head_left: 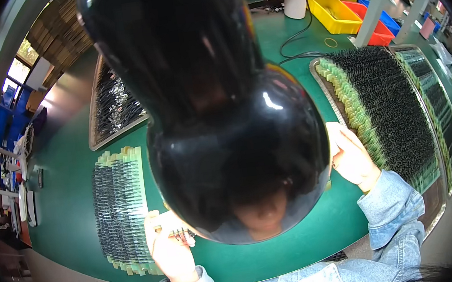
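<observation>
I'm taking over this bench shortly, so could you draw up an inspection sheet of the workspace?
Surface: green table; its middle is hidden by a large glossy black object.
Job's things: rows of pale-green strips with dark parts on the left; a metal tray of similar pieces on the right.
Clutter: yellow bin, red bin and blue bin at far right; a thin yellow ring nearby.
Hands: left hand, fingers holding a short strip; right hand, fingers partly hidden by the black object, grip unclear.
Cables: black cable curving across the far side.
Surroundings: stacked brown cardboard, upper left.
</observation>
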### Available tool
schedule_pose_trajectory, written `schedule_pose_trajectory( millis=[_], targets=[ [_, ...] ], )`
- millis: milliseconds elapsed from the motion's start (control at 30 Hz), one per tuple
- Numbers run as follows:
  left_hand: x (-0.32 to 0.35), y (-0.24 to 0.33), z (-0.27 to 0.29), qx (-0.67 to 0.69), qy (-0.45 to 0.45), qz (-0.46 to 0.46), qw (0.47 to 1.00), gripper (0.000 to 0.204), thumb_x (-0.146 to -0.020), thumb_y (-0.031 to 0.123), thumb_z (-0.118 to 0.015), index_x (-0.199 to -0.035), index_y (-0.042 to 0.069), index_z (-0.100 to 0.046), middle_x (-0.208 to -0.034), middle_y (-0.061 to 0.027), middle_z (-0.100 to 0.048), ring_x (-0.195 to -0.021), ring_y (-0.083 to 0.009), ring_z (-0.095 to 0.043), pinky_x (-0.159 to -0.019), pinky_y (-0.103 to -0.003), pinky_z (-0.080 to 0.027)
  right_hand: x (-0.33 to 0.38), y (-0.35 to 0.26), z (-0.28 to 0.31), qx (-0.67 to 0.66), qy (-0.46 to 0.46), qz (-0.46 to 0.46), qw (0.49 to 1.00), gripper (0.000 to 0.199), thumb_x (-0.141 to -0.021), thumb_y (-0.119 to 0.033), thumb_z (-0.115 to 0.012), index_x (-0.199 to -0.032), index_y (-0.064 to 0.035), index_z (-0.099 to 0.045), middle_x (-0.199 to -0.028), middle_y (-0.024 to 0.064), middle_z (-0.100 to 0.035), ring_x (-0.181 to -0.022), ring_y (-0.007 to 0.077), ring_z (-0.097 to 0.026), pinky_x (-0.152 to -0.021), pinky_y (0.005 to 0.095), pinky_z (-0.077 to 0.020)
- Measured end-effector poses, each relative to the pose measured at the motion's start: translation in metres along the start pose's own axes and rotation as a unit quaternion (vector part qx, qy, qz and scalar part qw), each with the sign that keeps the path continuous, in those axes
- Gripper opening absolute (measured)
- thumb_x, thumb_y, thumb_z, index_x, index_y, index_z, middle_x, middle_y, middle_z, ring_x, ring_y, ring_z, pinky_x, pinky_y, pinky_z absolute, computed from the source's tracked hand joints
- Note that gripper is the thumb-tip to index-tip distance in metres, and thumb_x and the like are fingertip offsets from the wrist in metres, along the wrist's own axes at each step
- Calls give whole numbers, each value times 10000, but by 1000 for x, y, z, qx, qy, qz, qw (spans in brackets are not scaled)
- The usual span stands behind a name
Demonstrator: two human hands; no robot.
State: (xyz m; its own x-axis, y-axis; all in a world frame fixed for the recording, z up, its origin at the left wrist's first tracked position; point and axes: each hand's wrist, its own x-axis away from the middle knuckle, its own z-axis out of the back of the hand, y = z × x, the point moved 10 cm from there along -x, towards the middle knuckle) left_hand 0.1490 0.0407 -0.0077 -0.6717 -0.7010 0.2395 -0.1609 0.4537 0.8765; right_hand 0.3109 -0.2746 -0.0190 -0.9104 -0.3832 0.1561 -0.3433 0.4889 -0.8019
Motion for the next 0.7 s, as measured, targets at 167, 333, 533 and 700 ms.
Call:
schedule_pose_trajectory(
  millis=[167, 333, 533, 700],
  targets=[
    [-6, -5, 19, 20, -6, -4, 1000, 325, -724, 46, -441, -1043, 33, -383, -760, -64, -467, -483, -146, -474, -332, -233, -383, 1, 3, -10, 2, -58, -14, 998, 280, -873, -184, -387, -1091, -10, -415, -1046, 156, -501, -840, 166, -535, -706, 273, -456],
    [-12, -11, 35, 22, 19, 18, 999, 309, -732, 32, -434, -1038, 27, -388, -737, -43, -461, -499, -89, -459, -348, -222, -392, 1, 7, -10, -4, -50, -41, 998, 284, -865, -186, -406, -1081, -3, -434, -1049, 143, -511, -844, 159, -544, -700, 257, -463],
    [-7, 18, 14, -421, -137, -273, 854, 215, -796, 95, -420, -999, 27, -407, -729, -39, -463, -578, -68, -469, -480, -220, -444, 3, -4, -19, 9, -66, 8, 998, 273, -854, -187, -428, -1003, 33, -490, -970, 153, -551, -810, 175, -569, -658, 252, -483],
    [-2, 2, 1, 27, -73, -4, 997, 116, -850, 158, -379, -875, 57, -432, -692, -59, -467, -575, -155, -477, -457, -248, -416, 2, -5, 0, 27, -31, 27, 999, 258, -863, -187, -407, -925, 36, -521, -863, 159, -582, -716, 194, -596, -601, 256, -492]
  ],
)
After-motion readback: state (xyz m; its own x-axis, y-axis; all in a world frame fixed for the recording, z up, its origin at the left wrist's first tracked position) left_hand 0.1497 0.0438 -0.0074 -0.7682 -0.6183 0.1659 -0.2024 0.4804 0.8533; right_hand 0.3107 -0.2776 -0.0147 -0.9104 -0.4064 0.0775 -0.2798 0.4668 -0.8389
